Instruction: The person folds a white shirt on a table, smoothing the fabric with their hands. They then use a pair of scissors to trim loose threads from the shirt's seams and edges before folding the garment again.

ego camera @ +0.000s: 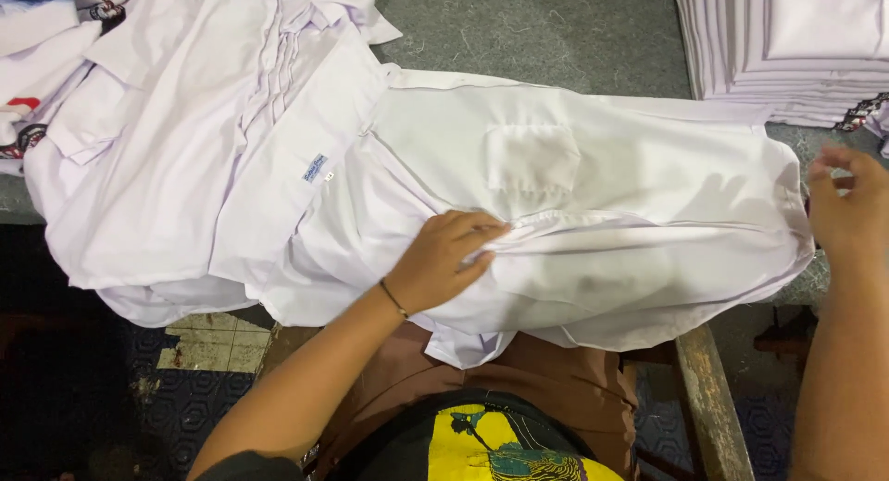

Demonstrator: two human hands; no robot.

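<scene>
White shirt lies front-up across the grey surface, hem hanging off my edge. My left hand pinches the placket fold; my right hand hovers half-curled and empty at the side seam. Uneven tugging could easily wrinkle it or drag it off.

Left hand palm down, fingers curled, pinching; right hand raised, fingers loosely bent.
</scene>
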